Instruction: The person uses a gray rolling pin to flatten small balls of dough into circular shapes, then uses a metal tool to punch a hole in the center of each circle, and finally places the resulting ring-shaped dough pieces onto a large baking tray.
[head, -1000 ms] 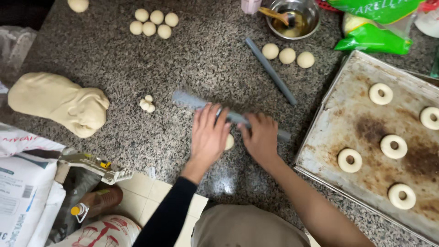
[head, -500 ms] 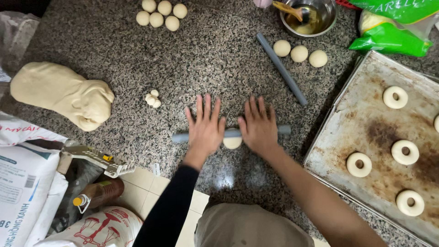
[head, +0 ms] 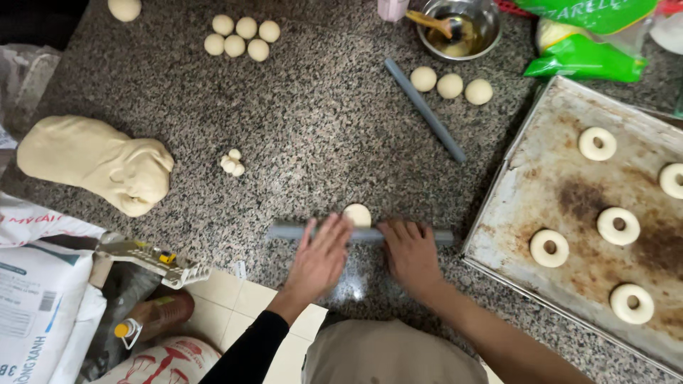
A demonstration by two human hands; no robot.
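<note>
At the far left a big lump of dough (head: 96,162) lies on the speckled stone desk (head: 313,121), with flour sacks (head: 35,299) below it at the near left edge. Right of the lump sits a small cluster of dough bits (head: 232,163), and far beyond that a group of five dough balls (head: 240,37).

At the near middle, the left hand (head: 320,257) lies flat, fingers spread, palm down on a grey rolling pin (head: 292,231) that runs left to right across the desk. A small flattened dough disc (head: 357,215) shows just beyond the pin, between the two hands, touching it. The right hand (head: 410,254) presses the same pin just to the right, also flat and spread, gripping nothing.

Farther back a second grey rod (head: 425,109) lies aslant, with three dough balls (head: 450,85) just right of its far end and a metal bowl (head: 459,27) behind them. A green bag (head: 583,58) lies at the far right. The worn baking tray (head: 569,192) on the right carries five dough rings (head: 618,225), set well apart.
</note>
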